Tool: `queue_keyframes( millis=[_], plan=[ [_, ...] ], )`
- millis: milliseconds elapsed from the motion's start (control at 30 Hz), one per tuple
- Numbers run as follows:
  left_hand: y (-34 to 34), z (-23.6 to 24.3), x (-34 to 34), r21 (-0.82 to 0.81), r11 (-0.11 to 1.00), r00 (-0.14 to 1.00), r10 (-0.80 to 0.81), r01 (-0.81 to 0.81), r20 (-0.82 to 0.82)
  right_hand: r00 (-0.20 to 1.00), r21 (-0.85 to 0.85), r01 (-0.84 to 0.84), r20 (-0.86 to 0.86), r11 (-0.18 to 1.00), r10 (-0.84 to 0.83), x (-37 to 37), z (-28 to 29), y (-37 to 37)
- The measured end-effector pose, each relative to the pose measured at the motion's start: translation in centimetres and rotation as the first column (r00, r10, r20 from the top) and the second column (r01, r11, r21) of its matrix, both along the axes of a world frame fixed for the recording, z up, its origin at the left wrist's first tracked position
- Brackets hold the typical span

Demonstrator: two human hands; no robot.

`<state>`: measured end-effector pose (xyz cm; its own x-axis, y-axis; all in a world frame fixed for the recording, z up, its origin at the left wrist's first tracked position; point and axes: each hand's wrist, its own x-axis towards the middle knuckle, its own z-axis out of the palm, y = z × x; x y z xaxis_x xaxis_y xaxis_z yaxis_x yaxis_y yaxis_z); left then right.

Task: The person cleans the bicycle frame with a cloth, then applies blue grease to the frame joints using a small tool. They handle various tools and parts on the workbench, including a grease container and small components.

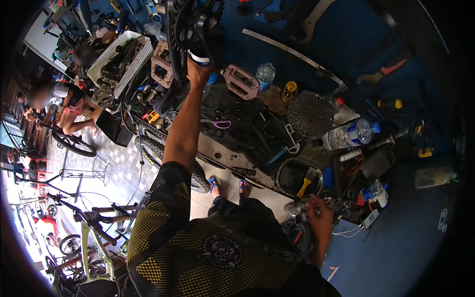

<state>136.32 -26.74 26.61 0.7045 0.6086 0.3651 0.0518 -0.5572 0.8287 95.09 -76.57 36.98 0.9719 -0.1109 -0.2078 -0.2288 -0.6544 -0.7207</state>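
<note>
- Reaching up, the left hand (198, 72) clenches its fingers around a black crankset (190, 24) with its chainring, held aloft above the cluttered bench (237, 148).
- Lower right, the right hand (316, 215) rests by small parts at the bench edge; whether its fingers grip anything, I cannot tell.
- The crankset looks lifted clear, not yet mounted or set down.
- A white basket (116, 54) holds dark metal parts; a clear bottle (349, 134) lies on its side, contents unclear.

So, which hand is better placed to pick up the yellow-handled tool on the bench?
The right hand: it hovers low beside the yellow-handled tool, apparently free. The left hand is stretched far up, gripping the black crankset.
</note>
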Motion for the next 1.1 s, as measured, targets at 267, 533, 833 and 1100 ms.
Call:
queue_keyframes(
  millis=[267, 533, 833, 1100],
  plan=[
    [1.0, 0.4, -0.8, -0.06, 0.998, 1.0, -0.002, 0.001, -0.015, 0.982, -0.125, -0.152, 0.096, 0.98, 0.165, 3.7, 0.5, -1.5],
    [0.9, 0.0, -13.7, -0.319, 0.926, 0.954, -0.111, 0.201, 0.279, 0.946, -0.014, -0.305, 0.114, 0.952, 0.304, 6.8, -0.4, -1.6],
    [-5.7, -3.3, -38.5, -0.8, 0.272, 0.838, -0.292, 0.535, 0.461, 0.643, 0.228, -0.764, 0.202, 0.603, 0.739, 13.3, -0.6, 7.6],
    [-14.8, -3.2, -50.1, -0.932, -0.139, 0.915, -0.192, 0.333, 0.356, 0.485, 0.576, -0.788, 0.363, 0.218, 0.796, 10.0, -3.3, 18.6]
  ],
)
